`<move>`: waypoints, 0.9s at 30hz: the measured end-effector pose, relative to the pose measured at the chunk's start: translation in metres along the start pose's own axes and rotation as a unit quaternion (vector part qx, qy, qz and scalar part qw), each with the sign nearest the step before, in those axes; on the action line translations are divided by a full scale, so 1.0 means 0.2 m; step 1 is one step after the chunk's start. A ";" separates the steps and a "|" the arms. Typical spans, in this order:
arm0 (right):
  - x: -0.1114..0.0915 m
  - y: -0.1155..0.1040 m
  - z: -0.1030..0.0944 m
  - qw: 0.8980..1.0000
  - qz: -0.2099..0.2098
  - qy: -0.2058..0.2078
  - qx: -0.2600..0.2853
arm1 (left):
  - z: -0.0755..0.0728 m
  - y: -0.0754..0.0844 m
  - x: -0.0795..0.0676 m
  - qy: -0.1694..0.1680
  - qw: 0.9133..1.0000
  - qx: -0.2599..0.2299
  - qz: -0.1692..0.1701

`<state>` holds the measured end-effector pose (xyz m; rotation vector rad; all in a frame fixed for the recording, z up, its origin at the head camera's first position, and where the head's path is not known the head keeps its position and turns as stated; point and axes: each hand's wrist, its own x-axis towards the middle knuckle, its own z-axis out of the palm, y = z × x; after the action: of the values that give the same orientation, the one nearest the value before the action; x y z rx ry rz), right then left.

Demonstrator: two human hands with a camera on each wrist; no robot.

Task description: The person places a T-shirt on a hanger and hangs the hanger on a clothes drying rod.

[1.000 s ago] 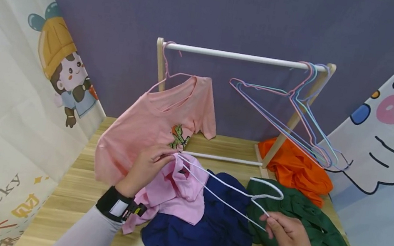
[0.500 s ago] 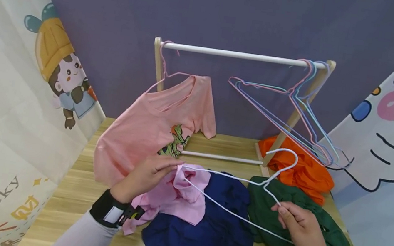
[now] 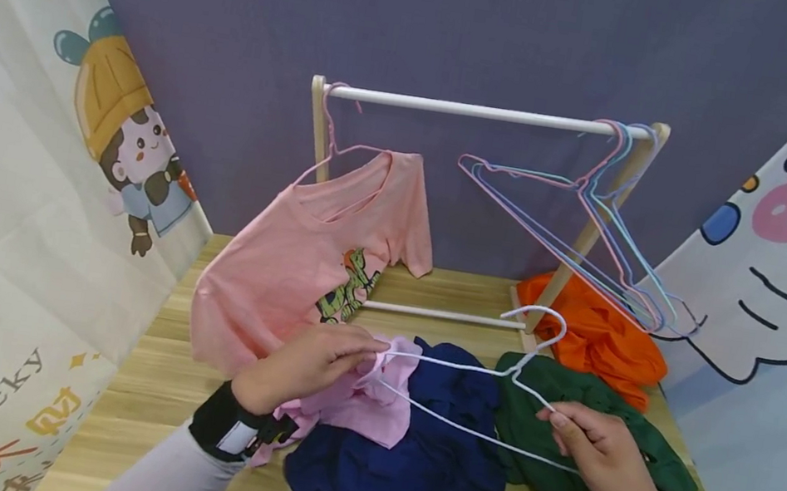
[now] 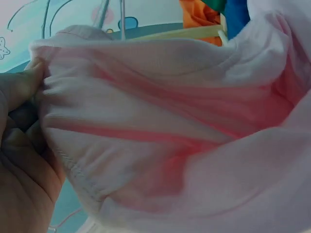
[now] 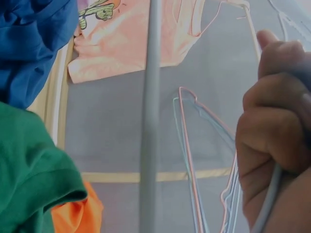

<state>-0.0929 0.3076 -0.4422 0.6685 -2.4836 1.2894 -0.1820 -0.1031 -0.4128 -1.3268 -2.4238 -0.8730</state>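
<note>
By the wooden table's (image 3: 132, 406) left edge, one salmon-pink T-shirt (image 3: 285, 264) hangs; our left hand (image 3: 308, 368) pinches pale-pink fabric (image 3: 368, 422), our right hand (image 3: 601, 455) a white wire hanger (image 3: 513, 372); three crumpled garments (image 3: 420, 484) lie unhung.

The T-shirt (image 3: 271, 254) near nine o'clock in the head view is salmon-pink with a green, black and orange print (image 3: 350, 286). A lighter pink garment (image 3: 364, 422) appears toward six, beside a navy garment (image 3: 405, 482); a dark green garment (image 3: 592, 391) is at four, an orange garment (image 3: 594, 349) between three and four. A white hanger (image 3: 513, 372) shows at five; the coloured hangers (image 3: 585, 186) toward two are pink, mint, blue and lilac. The wall (image 3: 425, 23) at twelve is plain grey-violet.
</note>
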 end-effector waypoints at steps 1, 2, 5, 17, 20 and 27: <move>0.01 -0.01 0.01 1.000 -0.004 -0.003 -0.002 | 0.00 0.01 0.01 -0.003 1.000 -0.004 -0.001; 0.02 -0.02 0.02 1.000 -0.014 -0.007 -0.003 | 0.00 0.02 0.01 -0.007 1.000 -0.007 -0.001; 0.06 -0.04 0.06 0.999 -0.034 -0.016 -0.001 | 0.01 0.04 0.03 -0.017 1.000 -0.013 -0.003; 0.20 -0.09 0.24 0.998 -0.063 -0.013 -0.005 | 0.04 0.08 0.07 0.032 0.999 -0.023 -0.018; 0.22 -0.09 0.27 0.997 -0.072 -0.007 -0.005 | 0.03 0.08 0.06 0.036 0.999 -0.022 -0.032; 0.25 -0.10 0.27 0.994 -0.099 -0.040 0.001 | -0.01 0.06 0.03 0.027 0.999 -0.036 -0.021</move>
<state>-0.1265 0.2391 -0.4383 0.9573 -2.4045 1.2133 -0.1754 -0.0942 -0.4031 -1.2638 -2.4083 -1.0020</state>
